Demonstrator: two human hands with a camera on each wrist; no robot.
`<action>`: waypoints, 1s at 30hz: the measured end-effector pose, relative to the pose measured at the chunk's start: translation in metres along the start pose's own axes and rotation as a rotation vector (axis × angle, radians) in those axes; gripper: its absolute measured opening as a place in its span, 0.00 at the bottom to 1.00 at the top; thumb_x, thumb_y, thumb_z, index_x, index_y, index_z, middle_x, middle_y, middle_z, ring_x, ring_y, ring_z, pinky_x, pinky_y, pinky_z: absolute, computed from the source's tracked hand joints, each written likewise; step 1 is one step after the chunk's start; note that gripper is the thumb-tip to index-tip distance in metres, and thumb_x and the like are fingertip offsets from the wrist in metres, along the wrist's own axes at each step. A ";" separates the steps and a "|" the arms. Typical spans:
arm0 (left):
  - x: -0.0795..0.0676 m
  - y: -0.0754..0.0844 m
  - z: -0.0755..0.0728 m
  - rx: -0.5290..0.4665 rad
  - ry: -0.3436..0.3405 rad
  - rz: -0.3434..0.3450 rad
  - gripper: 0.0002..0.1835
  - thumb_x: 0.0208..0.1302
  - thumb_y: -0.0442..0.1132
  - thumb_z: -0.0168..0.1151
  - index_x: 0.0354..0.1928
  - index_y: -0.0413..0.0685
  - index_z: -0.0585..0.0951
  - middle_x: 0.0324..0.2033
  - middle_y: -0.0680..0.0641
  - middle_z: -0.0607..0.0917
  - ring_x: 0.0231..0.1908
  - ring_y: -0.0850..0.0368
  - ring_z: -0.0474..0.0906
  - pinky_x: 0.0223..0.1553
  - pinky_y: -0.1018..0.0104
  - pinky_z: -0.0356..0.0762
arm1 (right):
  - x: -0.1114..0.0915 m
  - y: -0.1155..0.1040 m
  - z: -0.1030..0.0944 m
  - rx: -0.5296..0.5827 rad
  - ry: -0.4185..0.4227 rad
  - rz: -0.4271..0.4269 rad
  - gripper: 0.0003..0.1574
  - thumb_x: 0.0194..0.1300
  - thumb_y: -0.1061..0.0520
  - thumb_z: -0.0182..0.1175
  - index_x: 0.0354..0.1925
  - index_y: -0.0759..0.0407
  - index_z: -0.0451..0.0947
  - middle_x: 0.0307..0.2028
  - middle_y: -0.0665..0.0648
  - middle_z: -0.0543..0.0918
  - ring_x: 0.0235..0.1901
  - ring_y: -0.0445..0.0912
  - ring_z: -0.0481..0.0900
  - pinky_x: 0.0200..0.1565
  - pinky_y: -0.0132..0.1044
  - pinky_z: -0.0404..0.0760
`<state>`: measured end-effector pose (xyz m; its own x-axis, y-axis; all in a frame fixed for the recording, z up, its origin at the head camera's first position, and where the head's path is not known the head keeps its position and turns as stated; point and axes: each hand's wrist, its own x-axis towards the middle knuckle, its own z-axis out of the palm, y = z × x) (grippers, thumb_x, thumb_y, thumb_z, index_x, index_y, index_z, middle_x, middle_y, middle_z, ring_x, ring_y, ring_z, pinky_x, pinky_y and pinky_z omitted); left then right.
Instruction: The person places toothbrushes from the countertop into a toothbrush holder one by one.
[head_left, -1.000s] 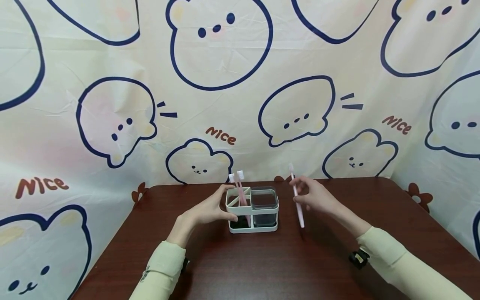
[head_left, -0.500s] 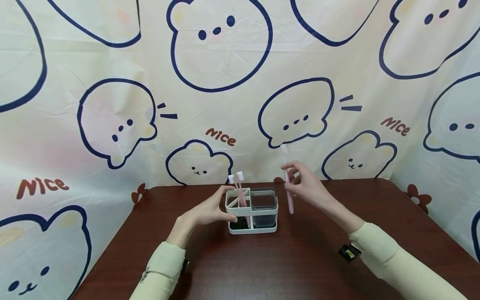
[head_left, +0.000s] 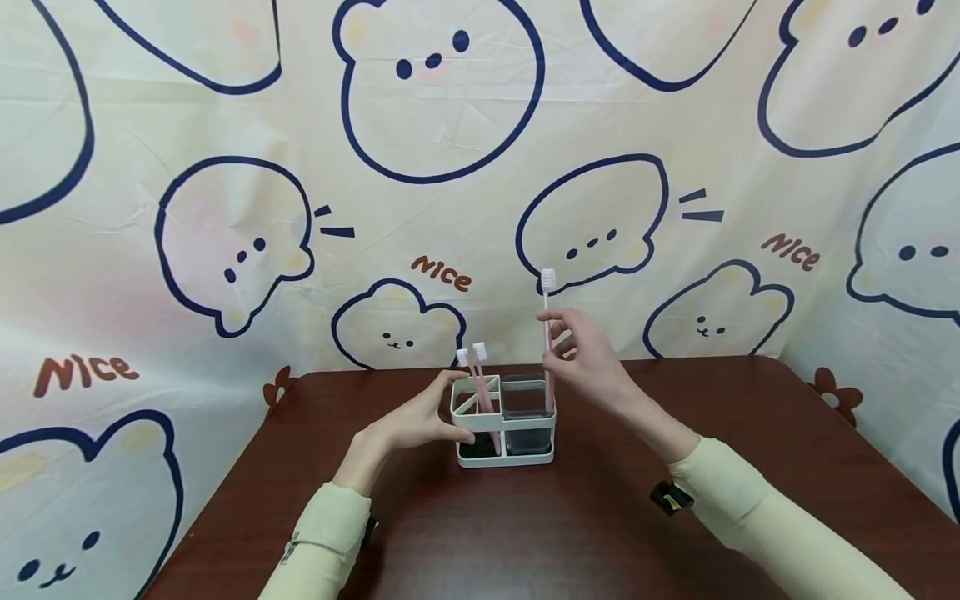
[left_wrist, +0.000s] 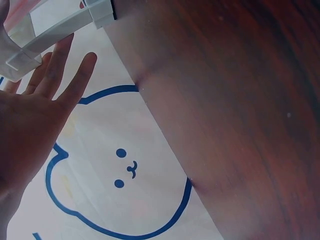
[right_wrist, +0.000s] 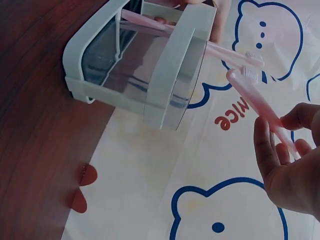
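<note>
A pale grey-white toothbrush holder (head_left: pixel 516 422) stands upright on the table, with a divided left side and a clear cup (head_left: pixel 528 442) on its right. My left hand (head_left: pixel 412 423) grips the holder's left side, thumb in front and fingers behind. Two pink toothbrushes (head_left: pixel 483 392) with white bristles lean in its left side. Between thumb and fingertips, my right hand (head_left: pixel 594 358) pinches another pink toothbrush (head_left: pixel 550 390), bristles up. In the right wrist view that toothbrush's handle end (right_wrist: pixel 237 82) points toward the holder and stands apart from it, above the rim.
The dark reddish-brown wooden table (head_left: pixel 480 533) reaches back to a cream cloth (head_left: pixel 495 225) printed with cartoon bears, which hangs along the back and both sides. Each wrist carries a small black camera, such as the right one (head_left: pixel 671 497).
My right hand has moved left and upward with its toothbrush, which now stands nearly vertical beside and over the holder's right end. The left hand and holder have stayed in place.
</note>
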<state>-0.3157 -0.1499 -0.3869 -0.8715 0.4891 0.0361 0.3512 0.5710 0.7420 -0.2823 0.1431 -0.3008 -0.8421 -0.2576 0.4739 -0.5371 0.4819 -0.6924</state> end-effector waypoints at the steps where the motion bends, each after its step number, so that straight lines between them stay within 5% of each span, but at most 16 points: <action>1: 0.000 0.000 0.000 -0.001 0.000 0.000 0.52 0.50 0.51 0.78 0.72 0.62 0.55 0.68 0.48 0.64 0.63 0.50 0.66 0.67 0.40 0.65 | 0.001 -0.001 0.002 0.002 0.005 -0.008 0.32 0.62 0.67 0.62 0.64 0.56 0.68 0.46 0.61 0.74 0.37 0.50 0.82 0.36 0.39 0.86; 15: 0.000 0.001 -0.002 -0.020 -0.015 0.001 0.52 0.52 0.52 0.77 0.73 0.58 0.54 0.68 0.47 0.64 0.62 0.49 0.67 0.66 0.39 0.66 | 0.008 -0.017 0.027 0.023 0.047 -0.114 0.29 0.61 0.69 0.62 0.59 0.59 0.68 0.46 0.61 0.75 0.36 0.49 0.83 0.33 0.36 0.85; 30: 0.000 0.003 -0.002 -0.051 -0.032 0.011 0.49 0.54 0.49 0.76 0.71 0.66 0.54 0.66 0.49 0.66 0.58 0.51 0.71 0.63 0.43 0.71 | 0.011 -0.023 0.060 0.003 0.071 -0.205 0.37 0.61 0.71 0.61 0.67 0.57 0.64 0.52 0.62 0.71 0.38 0.47 0.82 0.36 0.31 0.84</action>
<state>-0.3149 -0.1495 -0.3830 -0.8562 0.5161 0.0235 0.3420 0.5320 0.7746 -0.2823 0.0786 -0.3122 -0.7095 -0.2899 0.6423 -0.6969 0.4233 -0.5789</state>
